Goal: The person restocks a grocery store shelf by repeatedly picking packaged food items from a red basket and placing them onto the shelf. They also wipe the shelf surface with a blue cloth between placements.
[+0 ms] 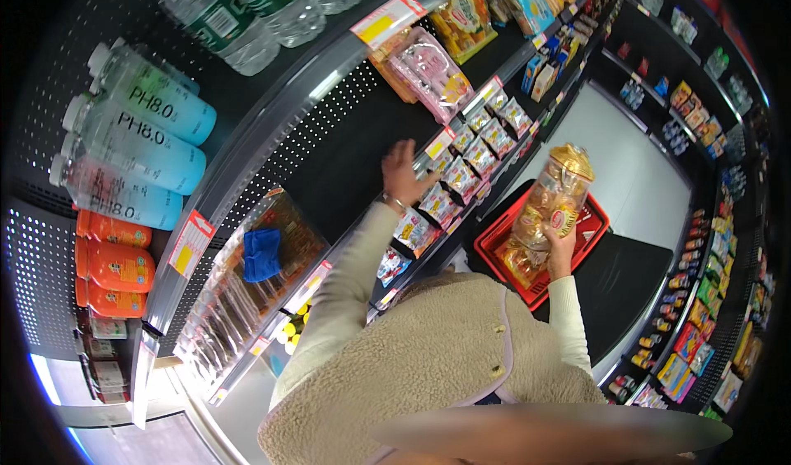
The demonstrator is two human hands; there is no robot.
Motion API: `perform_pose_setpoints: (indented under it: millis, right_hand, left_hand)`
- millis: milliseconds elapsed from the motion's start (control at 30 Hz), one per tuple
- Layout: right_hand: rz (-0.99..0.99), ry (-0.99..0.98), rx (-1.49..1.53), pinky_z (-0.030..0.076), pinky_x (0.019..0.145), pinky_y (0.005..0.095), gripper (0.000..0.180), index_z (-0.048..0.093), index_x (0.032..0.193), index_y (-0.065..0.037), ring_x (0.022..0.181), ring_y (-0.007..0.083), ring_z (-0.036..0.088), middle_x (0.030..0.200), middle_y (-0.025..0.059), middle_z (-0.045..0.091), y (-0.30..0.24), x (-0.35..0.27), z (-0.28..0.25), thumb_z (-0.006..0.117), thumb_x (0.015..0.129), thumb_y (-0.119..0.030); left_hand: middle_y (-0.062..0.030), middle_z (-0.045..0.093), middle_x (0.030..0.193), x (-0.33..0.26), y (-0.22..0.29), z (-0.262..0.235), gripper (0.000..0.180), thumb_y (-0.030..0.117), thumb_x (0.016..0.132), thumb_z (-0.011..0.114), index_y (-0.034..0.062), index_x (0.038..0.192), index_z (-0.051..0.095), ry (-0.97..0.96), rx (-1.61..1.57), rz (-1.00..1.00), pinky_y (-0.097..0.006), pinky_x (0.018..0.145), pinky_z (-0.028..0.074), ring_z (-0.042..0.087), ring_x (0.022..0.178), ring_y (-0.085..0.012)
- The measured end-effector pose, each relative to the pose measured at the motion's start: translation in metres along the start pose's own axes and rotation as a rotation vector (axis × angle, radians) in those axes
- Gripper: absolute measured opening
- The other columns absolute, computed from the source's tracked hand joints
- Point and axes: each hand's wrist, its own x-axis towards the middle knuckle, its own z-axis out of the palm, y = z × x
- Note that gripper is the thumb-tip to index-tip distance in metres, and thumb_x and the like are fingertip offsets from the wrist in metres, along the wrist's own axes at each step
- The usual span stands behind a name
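My right hand [562,249] grips a clear package of golden-wrapped pieces [554,197] with a gold top, held tilted above a red shopping basket [495,274]. More golden packaging shows just below the hand, and I cannot tell whether it belongs to the same package or lies in the basket. My left hand [402,176] reaches over the shelf edge with its fingers apart and nothing in them. Close to it, a row of small colourful snack packets [460,178] sits on the tier below, and a pink snack bag [430,71] stands farther along the shelf.
Water bottles [247,20] and blue-tinted bottles [156,135] fill the upper shelf at left, with orange bottles [119,255] beside them. A blue cloth-like item [262,255] lies on clear-wrapped goods. Stocked shelves [700,300] curve along the right, past the aisle floor [606,156].
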Motion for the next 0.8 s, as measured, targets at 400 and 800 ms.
perform_pose_setpoints:
  millis: [400,800]
  right_hand:
    - [-0.620,-0.423,-0.693,0.038,0.110,0.0411,0.091,0.026,0.152,0.000,0.133,0.0318,0.048,0.146,0.0219,0.045,-0.077,-0.022,0.173,0.075,0.076,-0.006]
    - [-1.391,-0.546,0.022,0.041,0.101,0.0448,0.080,0.031,0.151,-0.011,0.127,0.0274,0.050,0.153,0.0144,0.034,-0.288,-0.102,0.124,0.070,0.082,-0.015]
  left_hand:
    - [-0.0082,0.063,0.116,-0.022,0.081,-0.030,0.054,0.001,0.085,0.073,0.0020,0.129,0.043,0.211,-1.588,-0.117,-0.032,0.088,0.055,0.064,0.102,-0.0161]
    - [-0.0073,0.061,0.117,0.083,-0.021,-0.060,0.044,0.002,0.088,0.071,0.0023,0.127,0.050,0.667,-1.430,-0.150,-0.034,0.093,0.049,0.060,0.104,-0.0177]
